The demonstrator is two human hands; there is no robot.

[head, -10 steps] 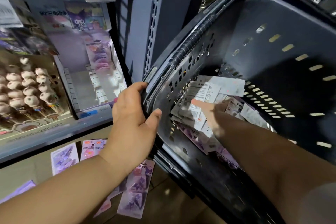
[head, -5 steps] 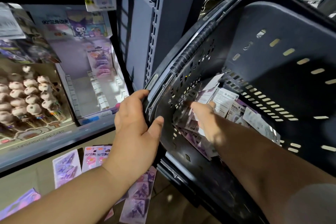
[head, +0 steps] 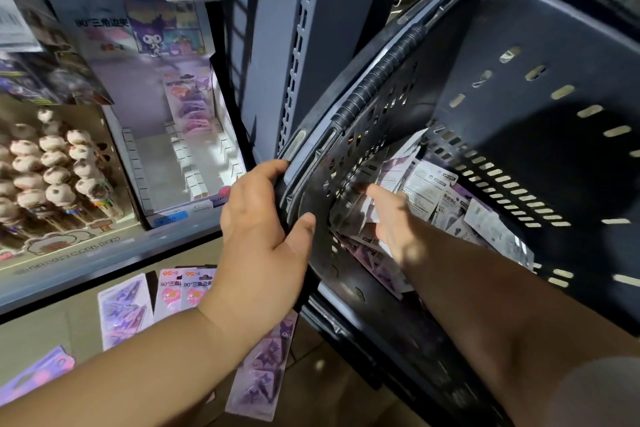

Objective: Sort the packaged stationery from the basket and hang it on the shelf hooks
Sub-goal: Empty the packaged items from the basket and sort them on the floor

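Far left: a pen display (head: 52, 177) is seated on the shelf (head: 104, 263) and is packed with upright pens, round caps up. Beside it an open box (head: 156, 163) is seen. One purple pack (head: 190, 104) is stood inside against the back right wall, long axis vertical, header up. White dividers are lined along the box bottom.

Below the shelf edge, floor packs (head: 124, 308) are laid flat and face up on the floor (head: 346, 392). Their long axes are run away from the viewer, headers toward the shelf. Two pink ones (head: 187, 291) are placed side by side, partly covered by the left forearm. A further purple one (head: 266, 364) is seen under the left wrist, far end leaned slightly right.

Left hand (head: 263, 239): the basket (head: 519, 135) rim is gripped, fingers wrapped over the outer edge, thumb pressed on the inner wall. The basket is tipped on its side, opening turned toward the viewer. The ribbed handle (head: 377, 76) is folded along the rim.

Inside, a loose heap (head: 429, 191) of packs is gathered in the low corner against the perforated wall. Mostly white printed backs are shown, with some purple fronts. Long axes are mixed, with no common direction.

Right hand (head: 391, 218): placed in the basket on the heap, index finger stretched toward the perforated wall. It is motion-blurred, so whether a pack is gripped cannot be told.
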